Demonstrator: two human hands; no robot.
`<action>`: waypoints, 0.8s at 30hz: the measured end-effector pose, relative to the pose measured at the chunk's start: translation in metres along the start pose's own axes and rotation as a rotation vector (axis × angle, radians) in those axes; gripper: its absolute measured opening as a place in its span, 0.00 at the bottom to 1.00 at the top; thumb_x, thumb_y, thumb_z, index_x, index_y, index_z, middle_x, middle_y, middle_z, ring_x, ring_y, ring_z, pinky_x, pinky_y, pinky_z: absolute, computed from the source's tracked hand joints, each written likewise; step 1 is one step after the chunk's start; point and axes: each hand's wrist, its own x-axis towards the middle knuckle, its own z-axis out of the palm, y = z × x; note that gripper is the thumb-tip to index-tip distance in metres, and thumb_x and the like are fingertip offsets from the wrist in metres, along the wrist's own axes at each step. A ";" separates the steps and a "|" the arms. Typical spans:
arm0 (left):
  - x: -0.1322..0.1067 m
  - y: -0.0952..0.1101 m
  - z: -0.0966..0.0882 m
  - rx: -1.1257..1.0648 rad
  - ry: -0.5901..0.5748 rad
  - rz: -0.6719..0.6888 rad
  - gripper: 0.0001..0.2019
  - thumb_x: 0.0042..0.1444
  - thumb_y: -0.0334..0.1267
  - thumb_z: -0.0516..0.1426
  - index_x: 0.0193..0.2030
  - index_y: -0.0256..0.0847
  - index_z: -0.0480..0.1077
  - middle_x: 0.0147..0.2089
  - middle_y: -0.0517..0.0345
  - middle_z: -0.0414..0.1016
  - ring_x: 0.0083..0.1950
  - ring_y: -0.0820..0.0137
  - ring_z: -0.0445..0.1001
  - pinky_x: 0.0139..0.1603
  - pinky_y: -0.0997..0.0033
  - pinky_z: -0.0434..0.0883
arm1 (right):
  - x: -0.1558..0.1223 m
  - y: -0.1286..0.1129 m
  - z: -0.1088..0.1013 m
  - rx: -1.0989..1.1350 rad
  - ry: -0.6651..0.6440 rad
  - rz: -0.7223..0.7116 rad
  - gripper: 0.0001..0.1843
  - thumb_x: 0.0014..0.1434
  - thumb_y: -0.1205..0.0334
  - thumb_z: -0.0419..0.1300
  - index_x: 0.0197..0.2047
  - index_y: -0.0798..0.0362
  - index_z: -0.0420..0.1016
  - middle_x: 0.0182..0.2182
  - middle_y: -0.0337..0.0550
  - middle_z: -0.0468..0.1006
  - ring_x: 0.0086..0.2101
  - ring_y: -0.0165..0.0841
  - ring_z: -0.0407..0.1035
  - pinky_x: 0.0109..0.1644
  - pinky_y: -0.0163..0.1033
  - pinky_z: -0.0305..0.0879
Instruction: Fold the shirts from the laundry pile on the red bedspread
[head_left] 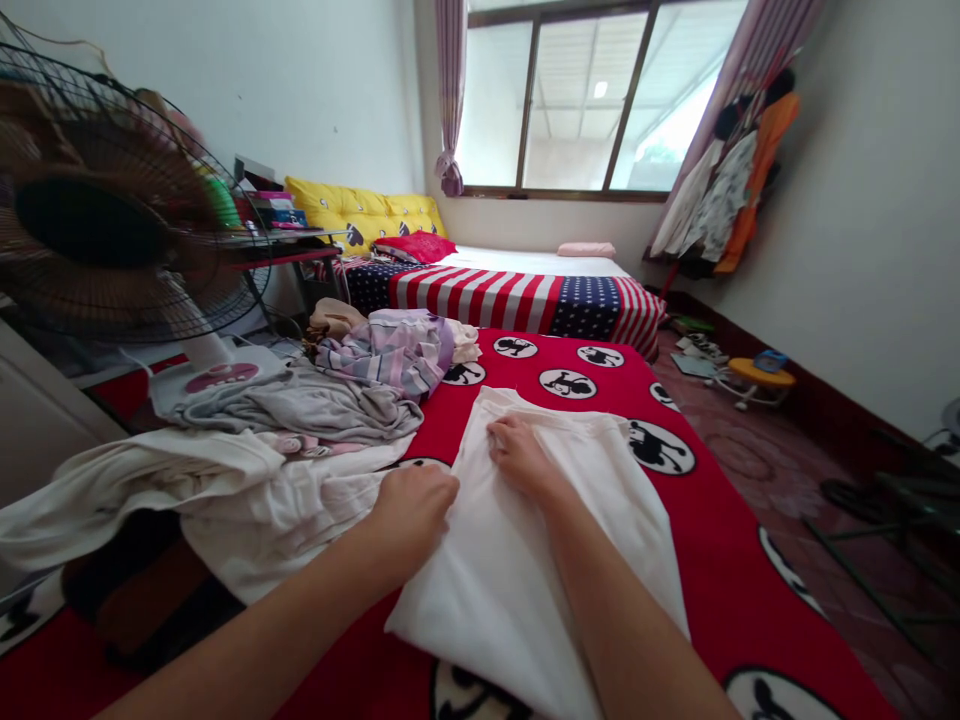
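Note:
A white garment [510, 560] lies spread flat on a red blanket [720, 560] with black-and-white round figures. My left hand [411, 510] rests at the garment's left edge, fingers curled into a fist and pinching the cloth. My right hand [521, 455] lies on the upper middle of the same garment, fingers bent and gripping a fold of it. Both forearms reach in from the bottom of the view.
A heap of clothes [300, 420] in white, grey and striped purple lies left of the garment. A standing fan [112, 230] is at the far left. Beyond is a bed with a stars-and-stripes cover [525, 295], yellow cushions, a window, hanging clothes [735, 190] and a cluttered floor on the right.

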 end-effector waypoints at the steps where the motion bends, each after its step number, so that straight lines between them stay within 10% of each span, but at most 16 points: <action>1: 0.009 0.010 -0.007 0.007 0.074 0.022 0.07 0.46 0.28 0.59 0.31 0.42 0.74 0.37 0.50 0.74 0.40 0.58 0.74 0.38 0.65 0.64 | 0.003 -0.001 -0.002 0.031 0.032 0.023 0.15 0.44 0.73 0.58 0.37 0.54 0.76 0.39 0.47 0.77 0.43 0.37 0.70 0.51 0.42 0.63; 5: 0.065 0.055 -0.018 -0.462 0.382 0.146 0.14 0.47 0.21 0.52 0.34 0.40 0.73 0.38 0.52 0.75 0.40 0.63 0.75 0.42 0.67 0.68 | 0.016 -0.016 -0.039 0.281 0.330 0.128 0.18 0.54 0.65 0.50 0.47 0.54 0.70 0.45 0.49 0.76 0.40 0.33 0.73 0.37 0.35 0.68; 9: 0.123 0.098 0.007 -0.989 0.300 0.172 0.15 0.48 0.19 0.49 0.36 0.36 0.72 0.35 0.52 0.76 0.36 0.68 0.76 0.40 0.69 0.72 | 0.002 -0.062 -0.112 0.869 0.688 0.050 0.15 0.46 0.65 0.59 0.40 0.50 0.70 0.38 0.40 0.77 0.32 0.27 0.72 0.31 0.31 0.66; 17: 0.157 0.129 0.077 -0.557 0.331 0.341 0.27 0.58 0.32 0.51 0.66 0.35 0.57 0.65 0.42 0.61 0.68 0.53 0.53 0.68 0.49 0.47 | -0.074 -0.139 -0.183 0.833 0.746 -0.410 0.11 0.52 0.71 0.58 0.35 0.46 0.75 0.32 0.33 0.73 0.25 0.22 0.65 0.28 0.30 0.62; 24: 0.163 0.113 0.086 -0.554 0.219 0.333 0.30 0.57 0.37 0.54 0.66 0.34 0.56 0.66 0.42 0.60 0.69 0.58 0.54 0.69 0.55 0.48 | -0.046 -0.078 -0.179 0.472 0.858 -0.183 0.11 0.53 0.61 0.60 0.42 0.49 0.71 0.33 0.37 0.76 0.26 0.25 0.68 0.28 0.31 0.63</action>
